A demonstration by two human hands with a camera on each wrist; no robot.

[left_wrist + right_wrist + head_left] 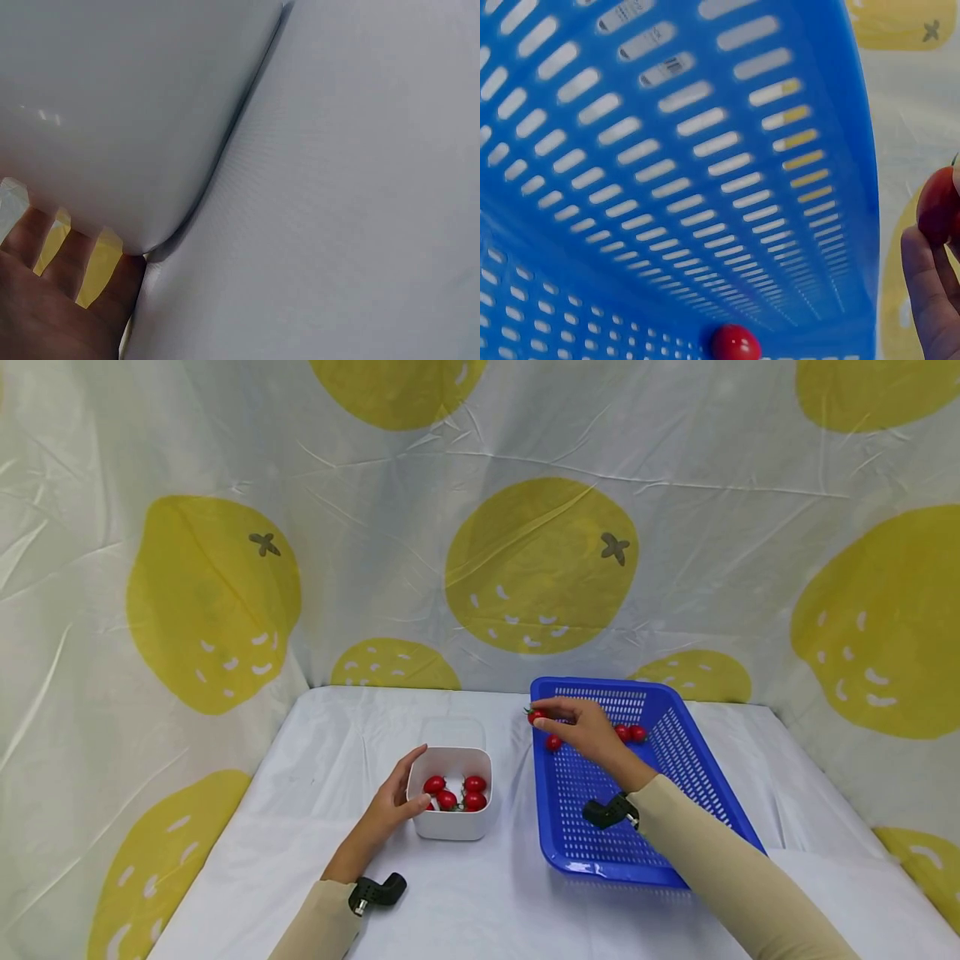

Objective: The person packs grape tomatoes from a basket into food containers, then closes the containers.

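My right hand (588,727) pinches a red cherry tomato (536,716) with a green stem, up over the left rim of the blue slotted basket (551,827). In the right wrist view that tomato (934,206) sits at the fingertips, beyond the basket's side. Several cherry tomatoes (637,733) lie in the far part of the basket, partly hidden by my hand. My left hand (386,802) holds the white square box (450,828) at its left side, thumb at the near rim and fingers along the wall. Inside the box are several cherry tomatoes (474,801).
Just behind the box lies a clear, flat lid-like piece (453,731). A white cloth (337,735) covers the table. A lemon-print curtain (390,552) hangs behind and at both sides. The basket stands to the right of the box, with a gap between them.
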